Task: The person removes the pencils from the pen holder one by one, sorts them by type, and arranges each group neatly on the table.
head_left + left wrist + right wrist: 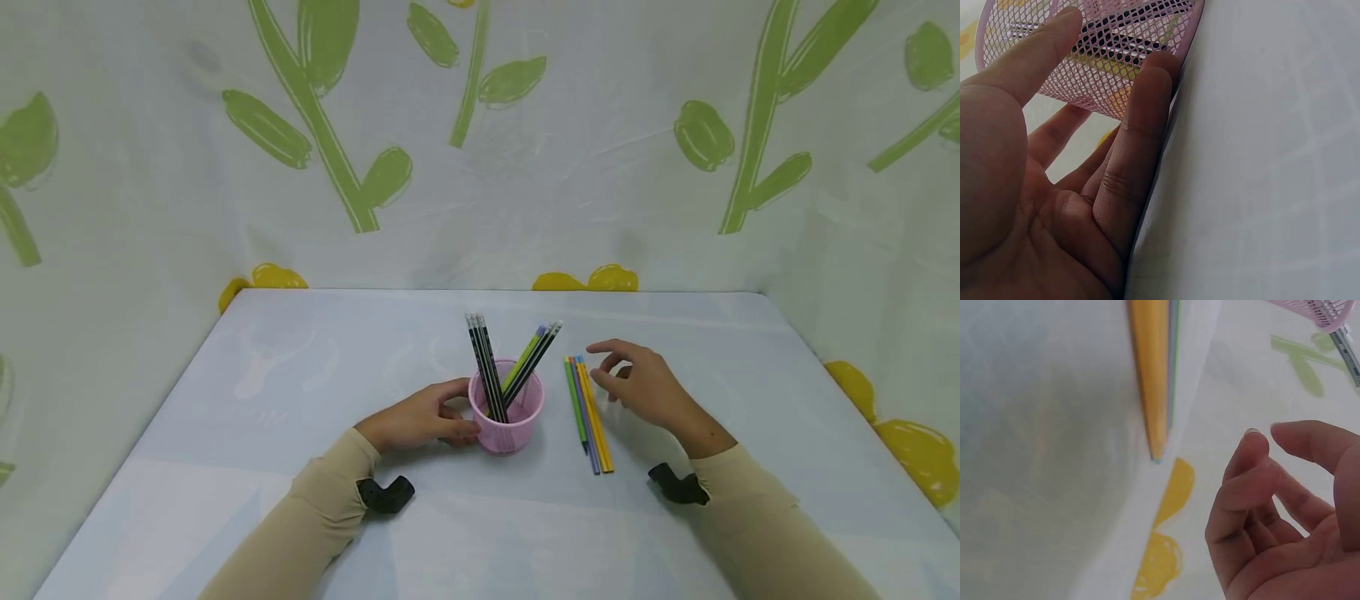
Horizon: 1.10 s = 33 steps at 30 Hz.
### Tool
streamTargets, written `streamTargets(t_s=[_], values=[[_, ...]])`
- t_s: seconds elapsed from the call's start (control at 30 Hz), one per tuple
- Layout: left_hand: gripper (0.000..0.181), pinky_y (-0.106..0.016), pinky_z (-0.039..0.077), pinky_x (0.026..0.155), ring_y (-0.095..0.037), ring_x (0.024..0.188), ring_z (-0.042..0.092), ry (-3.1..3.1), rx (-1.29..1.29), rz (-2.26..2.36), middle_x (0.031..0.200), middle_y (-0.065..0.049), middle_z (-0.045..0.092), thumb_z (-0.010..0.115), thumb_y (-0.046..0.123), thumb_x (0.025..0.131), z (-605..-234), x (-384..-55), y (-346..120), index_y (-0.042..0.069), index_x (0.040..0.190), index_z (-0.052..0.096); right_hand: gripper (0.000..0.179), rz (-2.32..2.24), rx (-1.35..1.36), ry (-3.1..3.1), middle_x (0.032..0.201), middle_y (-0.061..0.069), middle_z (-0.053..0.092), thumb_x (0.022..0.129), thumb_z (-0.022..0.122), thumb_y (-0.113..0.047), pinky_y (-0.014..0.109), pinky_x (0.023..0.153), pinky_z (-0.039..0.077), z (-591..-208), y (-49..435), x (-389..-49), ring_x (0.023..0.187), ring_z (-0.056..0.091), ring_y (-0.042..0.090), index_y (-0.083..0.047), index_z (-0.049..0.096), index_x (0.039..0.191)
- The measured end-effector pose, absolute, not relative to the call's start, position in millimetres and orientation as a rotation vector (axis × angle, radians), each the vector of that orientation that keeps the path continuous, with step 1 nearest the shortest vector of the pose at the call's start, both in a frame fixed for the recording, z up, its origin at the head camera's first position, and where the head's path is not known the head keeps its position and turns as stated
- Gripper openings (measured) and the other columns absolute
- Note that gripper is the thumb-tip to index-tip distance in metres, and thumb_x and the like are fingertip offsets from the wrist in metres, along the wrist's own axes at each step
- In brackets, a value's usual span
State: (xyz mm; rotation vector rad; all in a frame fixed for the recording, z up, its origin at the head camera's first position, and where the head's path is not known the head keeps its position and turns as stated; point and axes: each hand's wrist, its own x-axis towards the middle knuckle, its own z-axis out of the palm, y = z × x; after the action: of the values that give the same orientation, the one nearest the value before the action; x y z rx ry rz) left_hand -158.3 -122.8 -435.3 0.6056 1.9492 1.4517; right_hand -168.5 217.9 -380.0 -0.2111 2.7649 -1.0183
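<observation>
A pink mesh pencil cup (pixel 507 437) stands upright on the table, with several black pencils (pixel 487 367) and a yellow-green pencil (pixel 522 362) leaning in it. My left hand (pixel 420 421) holds the cup from its left side. In the left wrist view the thumb (pixel 1041 53) lies against the mesh and the fingers (pixel 1132 119) reach round near the rim. Right of the cup lies a row of several coloured pencils (pixel 588 415), green, violet and yellow. Just beyond their right side hovers my right hand (pixel 641 383), its fingers loosely bent with nothing between them.
The white table (pixel 300 358) runs back to a pale backdrop (pixel 570 192) printed with green stems, leaves and yellow shapes. A black band piece (pixel 386 494) sits at the left wrist, and another black piece (pixel 678 485) at the right wrist.
</observation>
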Motion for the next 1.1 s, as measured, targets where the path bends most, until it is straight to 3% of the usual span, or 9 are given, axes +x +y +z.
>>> streamTargets(t_s=[0.17, 0.4, 0.6, 0.8, 1.1], values=[[0.069, -0.035, 0.057, 0.086, -0.020, 0.093, 0.071, 1.953, 0.592, 1.445, 0.115, -0.010, 0.072, 0.070, 0.023, 0.095, -436, -158, -122, 0.025, 0.154, 0.036, 0.038, -1.095, -0.328, 2.778, 0.106, 0.015, 0.066, 0.098, 0.064, -0.018, 0.031, 0.064, 0.057, -363, 216, -165, 0.079, 0.067, 0.028, -0.010, 0.059, 0.135], [0.068, -0.035, 0.057, 0.085, -0.020, 0.091, 0.069, 1.958, 0.590, 1.442, 0.129, -0.011, 0.061, 0.071, 0.024, 0.094, -435, -155, -122, 0.025, 0.153, 0.037, 0.034, -1.205, -0.409, 2.738, 0.114, 0.013, 0.068, 0.103, 0.057, -0.024, 0.040, 0.083, 0.059, -343, 206, -168, 0.095, 0.068, 0.027, -0.013, 0.058, 0.135], [0.068, -0.034, 0.056, 0.085, -0.018, 0.091, 0.070, 1.989, 0.599, 1.424, 0.123, -0.010, 0.066, 0.072, 0.025, 0.094, -433, -159, -121, 0.026, 0.153, 0.038, 0.038, -1.259, -0.460, 2.667, 0.124, 0.009, 0.066, 0.104, 0.053, -0.034, 0.042, 0.092, 0.057, -326, 193, -175, 0.108, 0.065, 0.024, -0.014, 0.055, 0.137], [0.067, -0.035, 0.056, 0.087, -0.019, 0.093, 0.070, 2.007, 0.608, 1.433, 0.115, -0.009, 0.071, 0.072, 0.025, 0.093, -429, -164, -122, 0.027, 0.152, 0.039, 0.044, -1.278, -0.447, 2.605, 0.126, 0.010, 0.065, 0.101, 0.059, -0.040, 0.043, 0.094, 0.056, -317, 179, -185, 0.106, 0.067, 0.024, -0.017, 0.055, 0.137], [0.070, -0.036, 0.057, 0.086, -0.018, 0.093, 0.070, 1.988, 0.591, 1.446, 0.108, -0.009, 0.075, 0.072, 0.023, 0.093, -431, -161, -127, 0.024, 0.154, 0.036, 0.038, -1.388, -0.383, 2.466, 0.119, 0.010, 0.067, 0.097, 0.067, -0.031, 0.045, 0.095, 0.056, -328, 165, -191, 0.103, 0.068, 0.026, -0.017, 0.059, 0.131]])
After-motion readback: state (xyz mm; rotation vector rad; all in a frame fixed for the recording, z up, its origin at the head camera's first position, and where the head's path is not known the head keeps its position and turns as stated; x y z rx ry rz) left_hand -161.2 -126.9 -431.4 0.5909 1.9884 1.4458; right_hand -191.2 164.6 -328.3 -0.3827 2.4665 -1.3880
